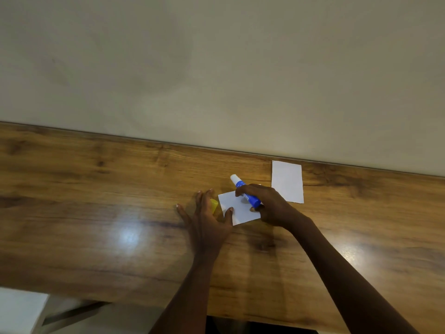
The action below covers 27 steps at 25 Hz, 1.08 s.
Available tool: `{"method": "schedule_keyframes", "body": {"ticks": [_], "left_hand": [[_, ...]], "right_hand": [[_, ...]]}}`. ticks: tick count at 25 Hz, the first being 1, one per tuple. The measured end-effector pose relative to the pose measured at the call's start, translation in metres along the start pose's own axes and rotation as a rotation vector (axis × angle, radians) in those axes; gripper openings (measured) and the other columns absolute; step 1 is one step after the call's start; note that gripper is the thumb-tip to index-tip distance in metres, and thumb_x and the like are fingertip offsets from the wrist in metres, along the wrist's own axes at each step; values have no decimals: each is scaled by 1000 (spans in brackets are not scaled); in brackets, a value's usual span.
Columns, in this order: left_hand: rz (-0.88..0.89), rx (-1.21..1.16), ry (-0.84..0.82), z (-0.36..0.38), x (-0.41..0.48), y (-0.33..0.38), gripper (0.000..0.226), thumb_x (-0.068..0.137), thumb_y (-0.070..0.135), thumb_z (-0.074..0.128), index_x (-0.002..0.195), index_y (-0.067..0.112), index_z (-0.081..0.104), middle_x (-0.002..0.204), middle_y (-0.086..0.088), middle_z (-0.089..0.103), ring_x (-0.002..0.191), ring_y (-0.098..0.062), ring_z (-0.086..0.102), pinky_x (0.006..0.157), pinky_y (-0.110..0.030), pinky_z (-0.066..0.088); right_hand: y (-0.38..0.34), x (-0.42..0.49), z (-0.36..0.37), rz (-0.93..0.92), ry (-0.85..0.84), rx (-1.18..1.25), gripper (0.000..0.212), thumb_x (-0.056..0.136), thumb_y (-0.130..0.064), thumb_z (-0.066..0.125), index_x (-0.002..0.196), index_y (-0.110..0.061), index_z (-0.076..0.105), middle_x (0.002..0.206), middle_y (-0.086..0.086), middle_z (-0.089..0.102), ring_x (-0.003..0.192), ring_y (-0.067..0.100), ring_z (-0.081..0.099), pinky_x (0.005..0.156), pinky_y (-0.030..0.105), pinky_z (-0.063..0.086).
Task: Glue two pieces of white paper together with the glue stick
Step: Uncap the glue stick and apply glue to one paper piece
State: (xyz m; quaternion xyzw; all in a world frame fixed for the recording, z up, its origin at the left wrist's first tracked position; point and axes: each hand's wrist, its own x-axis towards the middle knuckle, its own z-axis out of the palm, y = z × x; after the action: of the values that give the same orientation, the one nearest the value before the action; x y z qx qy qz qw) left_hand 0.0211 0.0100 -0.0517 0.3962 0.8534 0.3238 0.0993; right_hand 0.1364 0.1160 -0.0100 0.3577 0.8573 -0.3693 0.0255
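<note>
Main risk: the small white rectangular paper piece slides or creases under the blue plastic glue stick, because only the left thumb tip pins it at its near-left edge. A hard stroke away from that thumb would likely drag the sheet. The stick lies tilted low across the paper, so its glue end, hidden behind the right hand, may miss the paper; contact cannot be told.

The right fingers are clamped around the stick's barrel, directly over the paper. The left hand lies flat on the wooden desk left of the paper, fingers spread apart, partly covering a yellow cap just beside the paper's left edge. The second white paper rectangle lies beyond-right of the first, apart from it, untouched.
</note>
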Motion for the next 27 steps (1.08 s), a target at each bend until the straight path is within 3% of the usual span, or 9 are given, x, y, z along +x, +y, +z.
{"method": "schedule_keyframes", "body": {"ticks": [1,3,5,7,11,14,17,21,27], "left_hand": [[-1,4,-3,0,0,0,62,72,37,67,126,15,45,137,-13,48,128,-30,44,112,-49,-11],[2,2,-5,-1,-1,1,62,72,35,67,126,14,45,136,-13,48,126,-31,45,112,-49,-11],[12,5,-4,-2,-1,2,61,72,34,68,125,14,45,135,-14,49,125,-33,47,112,-51,-10],[17,11,-3,-2,-1,2,60,72,34,67,125,14,45,135,-14,49,125,-33,47,112,-53,-8],[20,17,-11,-3,-1,1,62,73,37,66,127,15,44,136,-12,48,129,-30,41,112,-52,-9],[30,15,-15,-2,-1,0,63,73,37,65,127,14,42,136,-12,47,130,-30,41,111,-51,-11],[29,9,-15,-2,-1,-1,62,73,36,65,126,14,43,135,-12,49,128,-29,43,111,-51,-9],[33,3,-14,-3,-1,-1,62,72,36,65,126,15,43,135,-12,50,127,-28,44,110,-50,-11],[37,22,-24,-3,-1,0,62,73,36,66,127,15,43,135,-12,50,126,-29,45,111,-52,-9]], "right_hand": [[-1,0,0,-7,36,16,52,73,5,65,118,-17,49,133,12,50,116,28,48,96,34,38],[-10,-3,9,0,282,176,38,77,-8,65,114,-11,54,119,16,59,98,25,57,83,20,42],[-22,-6,23,48,533,526,30,86,-13,54,115,-8,54,99,16,64,74,15,57,64,8,45],[-32,-4,36,90,644,830,28,89,-9,46,117,-8,51,89,11,63,62,13,55,52,9,46],[-39,-2,47,198,763,970,26,76,5,61,101,-3,58,94,13,63,65,14,58,54,10,50],[-38,0,47,298,884,993,21,72,0,68,89,-7,57,84,8,61,67,12,58,56,11,50],[-40,7,47,281,857,885,16,76,-4,66,89,0,58,83,12,63,67,20,58,55,9,49],[-44,11,52,274,709,627,24,75,-16,69,94,0,63,81,11,66,72,16,57,73,24,46],[-37,6,49,236,664,537,29,75,-14,68,101,-2,62,89,13,68,75,14,55,69,15,43]]}}
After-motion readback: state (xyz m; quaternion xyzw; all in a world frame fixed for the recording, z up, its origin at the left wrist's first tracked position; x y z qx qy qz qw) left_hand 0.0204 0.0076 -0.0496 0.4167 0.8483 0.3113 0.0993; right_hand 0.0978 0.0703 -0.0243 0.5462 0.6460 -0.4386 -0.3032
